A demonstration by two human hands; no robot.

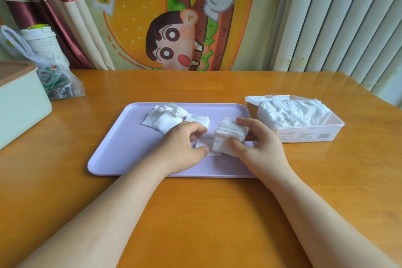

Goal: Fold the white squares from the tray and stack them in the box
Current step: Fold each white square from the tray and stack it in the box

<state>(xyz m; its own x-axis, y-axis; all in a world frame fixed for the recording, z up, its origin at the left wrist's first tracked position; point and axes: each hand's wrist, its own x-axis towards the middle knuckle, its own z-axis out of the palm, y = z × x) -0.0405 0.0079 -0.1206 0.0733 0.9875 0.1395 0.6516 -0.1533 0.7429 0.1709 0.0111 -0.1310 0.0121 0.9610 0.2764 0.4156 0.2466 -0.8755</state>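
Over the lilac tray point(121, 137) our right hand point(258, 143) grips a stack of white squares point(230, 135), our left hand point(185, 143) pinches 1 square point(202, 143) flat, and the box point(304, 132) label beside it is unreadable.

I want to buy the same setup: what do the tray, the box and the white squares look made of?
Tray: probably plastic, matte lilac, with a smooth moulded rim and rounded corners. Box: translucent white plastic, glossy; its hinged lid and printed label suggest retail packaging. Squares: soft woven gauze or cotton by the look, with frayed, fuzzy edges; the exact fibre is unclear.
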